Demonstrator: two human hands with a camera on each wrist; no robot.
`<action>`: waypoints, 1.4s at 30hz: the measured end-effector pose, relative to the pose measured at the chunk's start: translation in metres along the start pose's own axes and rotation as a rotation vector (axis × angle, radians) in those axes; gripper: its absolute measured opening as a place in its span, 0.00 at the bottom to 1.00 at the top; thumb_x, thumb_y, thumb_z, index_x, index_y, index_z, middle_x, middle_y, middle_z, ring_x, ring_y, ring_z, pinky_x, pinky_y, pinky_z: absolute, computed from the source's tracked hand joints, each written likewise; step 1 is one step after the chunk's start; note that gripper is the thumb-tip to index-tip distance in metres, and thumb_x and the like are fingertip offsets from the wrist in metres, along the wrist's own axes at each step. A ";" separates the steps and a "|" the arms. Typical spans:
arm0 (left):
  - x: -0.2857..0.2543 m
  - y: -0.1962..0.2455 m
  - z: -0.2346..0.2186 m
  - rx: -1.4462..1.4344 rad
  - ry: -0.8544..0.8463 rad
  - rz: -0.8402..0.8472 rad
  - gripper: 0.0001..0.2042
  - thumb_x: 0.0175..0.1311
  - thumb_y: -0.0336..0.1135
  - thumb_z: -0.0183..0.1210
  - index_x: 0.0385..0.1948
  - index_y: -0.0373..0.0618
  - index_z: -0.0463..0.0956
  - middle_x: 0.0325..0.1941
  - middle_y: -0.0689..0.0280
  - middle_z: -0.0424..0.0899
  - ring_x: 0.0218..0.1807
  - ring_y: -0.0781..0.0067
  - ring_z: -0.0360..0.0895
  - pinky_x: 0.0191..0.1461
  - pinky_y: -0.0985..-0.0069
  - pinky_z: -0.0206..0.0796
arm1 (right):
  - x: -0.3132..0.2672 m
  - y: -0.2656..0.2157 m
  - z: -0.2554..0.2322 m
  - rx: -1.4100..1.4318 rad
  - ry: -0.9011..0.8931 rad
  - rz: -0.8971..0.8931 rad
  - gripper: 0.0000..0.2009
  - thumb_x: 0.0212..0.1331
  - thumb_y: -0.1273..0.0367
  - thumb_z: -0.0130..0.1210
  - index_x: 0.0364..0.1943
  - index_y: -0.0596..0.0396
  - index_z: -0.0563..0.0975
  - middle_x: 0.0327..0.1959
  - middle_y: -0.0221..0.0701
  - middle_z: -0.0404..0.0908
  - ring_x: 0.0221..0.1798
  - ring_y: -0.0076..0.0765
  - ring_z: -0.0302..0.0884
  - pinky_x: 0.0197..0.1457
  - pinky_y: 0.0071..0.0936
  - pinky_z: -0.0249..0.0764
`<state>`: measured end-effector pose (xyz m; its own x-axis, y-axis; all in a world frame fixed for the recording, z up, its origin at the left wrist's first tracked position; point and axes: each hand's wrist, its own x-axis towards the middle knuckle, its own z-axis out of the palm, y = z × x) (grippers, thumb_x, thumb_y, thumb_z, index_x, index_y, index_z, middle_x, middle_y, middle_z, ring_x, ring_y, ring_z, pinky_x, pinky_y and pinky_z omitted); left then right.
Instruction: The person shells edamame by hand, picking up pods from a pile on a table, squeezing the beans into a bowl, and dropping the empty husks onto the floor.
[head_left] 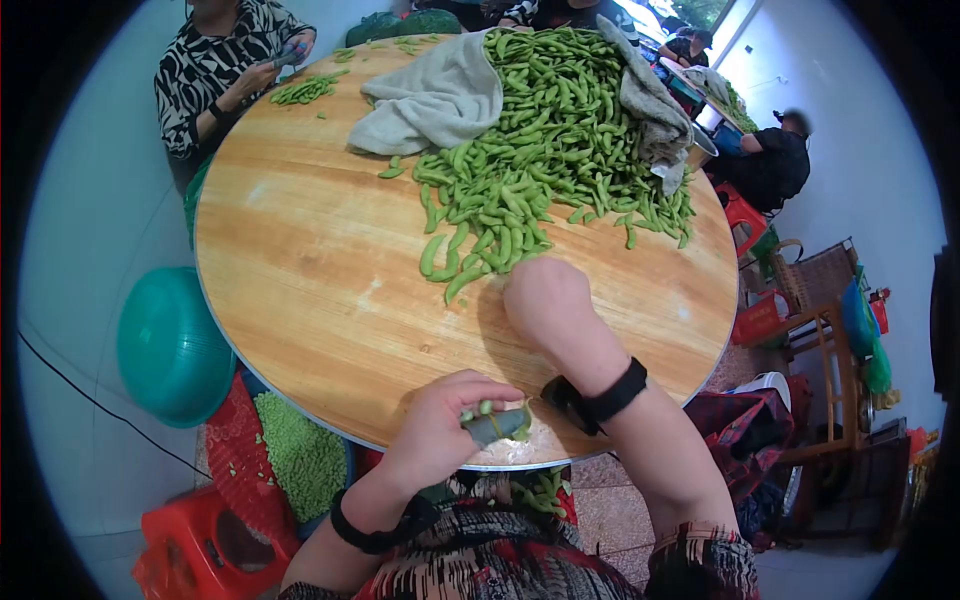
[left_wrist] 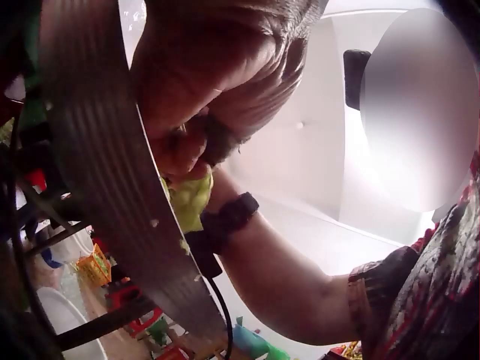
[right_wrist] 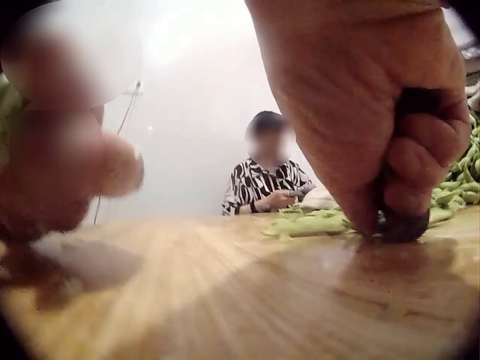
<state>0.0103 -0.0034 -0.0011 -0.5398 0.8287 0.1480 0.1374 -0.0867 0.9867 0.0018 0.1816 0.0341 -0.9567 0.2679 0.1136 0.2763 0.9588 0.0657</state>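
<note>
My left hand (head_left: 440, 425) is at the table's near edge, its fingers curled around green soybeans (head_left: 485, 408) and a pod. Grey covering wraps its thumb (head_left: 488, 430). A yellow-green soybean pod (left_wrist: 191, 201) pokes out below the fingers in the left wrist view. My right hand (head_left: 548, 300) is over the table at the near end of the heap of soybean pods (head_left: 560, 130). In the right wrist view its fingers (right_wrist: 420, 161) are curled, with something dark at the tips, down at the tabletop. No pod shows between them.
The heap spills from a grey cloth sack (head_left: 440, 95) on the round wooden table (head_left: 300, 230). A person in a patterned shirt (head_left: 215, 70) sits across at the left. Shelled beans (head_left: 300, 455) lie below left, near a green basin (head_left: 170, 345) and red stool (head_left: 215, 545).
</note>
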 end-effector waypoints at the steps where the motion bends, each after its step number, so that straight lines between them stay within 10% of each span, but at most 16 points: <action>1: 0.001 0.002 -0.001 -0.056 0.028 -0.090 0.12 0.54 0.20 0.56 0.41 0.40 0.77 0.31 0.71 0.74 0.34 0.81 0.71 0.39 0.85 0.65 | -0.007 0.004 -0.002 -0.005 0.003 0.003 0.12 0.49 0.66 0.49 0.19 0.59 0.77 0.20 0.42 0.78 0.26 0.46 0.78 0.28 0.36 0.74; 8: 0.013 0.015 0.008 -0.982 0.233 -0.364 0.12 0.59 0.25 0.54 0.45 0.36 0.72 0.27 0.72 0.73 0.23 0.86 0.61 0.25 0.88 0.50 | -0.080 0.007 -0.030 0.887 -0.110 0.060 0.12 0.54 0.66 0.52 0.21 0.62 0.74 0.16 0.33 0.74 0.21 0.29 0.72 0.24 0.27 0.67; 12: 0.011 0.003 0.014 -0.974 0.193 -0.377 0.12 0.58 0.24 0.54 0.44 0.36 0.72 0.28 0.71 0.74 0.23 0.87 0.61 0.24 0.88 0.49 | -0.102 -0.002 -0.029 1.364 -0.295 0.139 0.13 0.62 0.67 0.47 0.23 0.60 0.71 0.16 0.22 0.68 0.21 0.14 0.59 0.23 0.18 0.59; 25: 0.008 0.004 0.022 -0.780 0.271 -0.223 0.03 0.57 0.25 0.56 0.32 0.41 0.74 0.29 0.69 0.77 0.24 0.86 0.67 0.25 0.90 0.53 | -0.118 -0.002 -0.020 1.811 -0.427 0.244 0.11 0.65 0.66 0.43 0.28 0.56 0.70 0.17 0.21 0.67 0.16 0.12 0.56 0.17 0.11 0.51; 30: 0.006 -0.005 0.014 -0.811 0.102 -0.096 0.04 0.57 0.27 0.56 0.33 0.42 0.74 0.31 0.68 0.77 0.30 0.85 0.72 0.29 0.91 0.59 | -0.121 -0.006 -0.016 2.504 -0.734 0.451 0.07 0.63 0.68 0.46 0.33 0.57 0.71 0.19 0.24 0.69 0.15 0.13 0.55 0.16 0.09 0.49; 34: 0.009 0.006 0.023 -0.762 0.205 -0.156 0.04 0.56 0.26 0.57 0.32 0.41 0.73 0.31 0.69 0.77 0.32 0.84 0.72 0.33 0.89 0.63 | -0.120 -0.015 -0.014 2.288 -0.550 0.451 0.08 0.63 0.67 0.47 0.31 0.57 0.72 0.19 0.23 0.70 0.16 0.12 0.56 0.17 0.10 0.52; 36: 0.009 0.004 0.027 -0.649 0.297 -0.111 0.05 0.55 0.26 0.58 0.32 0.40 0.73 0.31 0.69 0.76 0.31 0.84 0.72 0.33 0.89 0.63 | -0.119 -0.021 -0.008 1.679 -0.093 0.237 0.09 0.62 0.67 0.48 0.28 0.56 0.73 0.19 0.21 0.70 0.17 0.11 0.58 0.19 0.10 0.54; 42: 0.010 0.005 0.019 -0.270 0.379 -0.171 0.05 0.54 0.21 0.55 0.32 0.38 0.73 0.28 0.70 0.75 0.27 0.85 0.69 0.29 0.88 0.60 | -0.117 -0.021 0.000 1.867 -0.243 0.411 0.08 0.60 0.69 0.50 0.30 0.60 0.74 0.19 0.20 0.72 0.20 0.12 0.62 0.23 0.12 0.59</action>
<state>0.0209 0.0151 0.0037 -0.8067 0.5886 -0.0528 -0.1724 -0.1490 0.9737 0.1082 0.1305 0.0194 -0.9040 0.3169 -0.2868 0.1789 -0.3290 -0.9272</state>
